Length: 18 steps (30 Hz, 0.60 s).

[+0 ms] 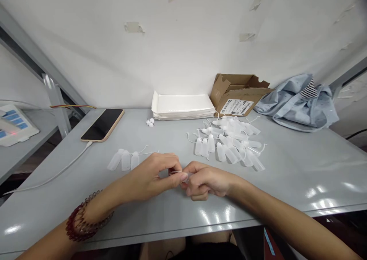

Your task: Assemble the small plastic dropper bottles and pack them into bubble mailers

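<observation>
Cardboard box [241, 94]: label [237, 107] print unreadable | left hand [155, 176], right hand [207, 180]: grip pinching small translucent piece [188, 176]

1. Tabletop [301, 168] — smooth, glossy, looks like painted metal.
2. Small pieces [220, 152] — translucent, smooth plastic.
3. Box [256, 95]: matt cardboard, paper label [237, 107].
4. Bundle [301, 109]: creased, matt cloth.
5. Phone screen [103, 124]: smooth, glossy, glass-like.
6. Bracelet [82, 232]: shiny plastic.

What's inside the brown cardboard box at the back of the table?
Near the top of the cardboard box, you can see brown inner cardboard. Its front side, with the white label, covers the bottom, so I can't tell whether anything lies down there.
</observation>
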Available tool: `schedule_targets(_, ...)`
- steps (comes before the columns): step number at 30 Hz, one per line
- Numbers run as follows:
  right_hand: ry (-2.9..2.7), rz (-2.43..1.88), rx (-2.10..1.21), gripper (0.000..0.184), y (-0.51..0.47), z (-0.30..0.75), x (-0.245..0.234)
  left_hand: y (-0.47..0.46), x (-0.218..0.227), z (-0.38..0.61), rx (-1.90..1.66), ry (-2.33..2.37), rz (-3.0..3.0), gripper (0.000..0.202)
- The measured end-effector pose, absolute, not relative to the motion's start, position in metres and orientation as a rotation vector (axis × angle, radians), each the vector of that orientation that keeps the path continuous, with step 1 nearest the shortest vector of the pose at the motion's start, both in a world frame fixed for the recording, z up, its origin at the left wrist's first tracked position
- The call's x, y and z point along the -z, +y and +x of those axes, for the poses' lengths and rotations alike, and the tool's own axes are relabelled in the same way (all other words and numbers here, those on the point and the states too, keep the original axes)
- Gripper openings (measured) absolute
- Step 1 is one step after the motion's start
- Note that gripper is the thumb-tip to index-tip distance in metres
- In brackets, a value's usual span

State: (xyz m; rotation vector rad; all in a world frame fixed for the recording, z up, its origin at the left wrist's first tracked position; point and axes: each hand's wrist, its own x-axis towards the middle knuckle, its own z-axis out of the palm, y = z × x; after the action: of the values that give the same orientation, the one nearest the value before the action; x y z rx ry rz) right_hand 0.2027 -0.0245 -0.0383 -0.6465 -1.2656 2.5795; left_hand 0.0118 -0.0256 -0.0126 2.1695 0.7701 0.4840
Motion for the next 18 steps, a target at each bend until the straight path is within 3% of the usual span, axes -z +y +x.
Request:
schedule_targets(9, -1.067, -0.544, -2.868, 0.018, -0.015, 0.207, 0.045, -0.024, 0.011, 0.007, -0.567, 0.656, 2.292, 0.008)
schedule_targets(18, -1.061, -0.498, -2.880, 0.016, -0.014, 0.208, 0.047, -0.027, 0.014, 0.009, -0.674, 0.623, 2.389, 0.010)
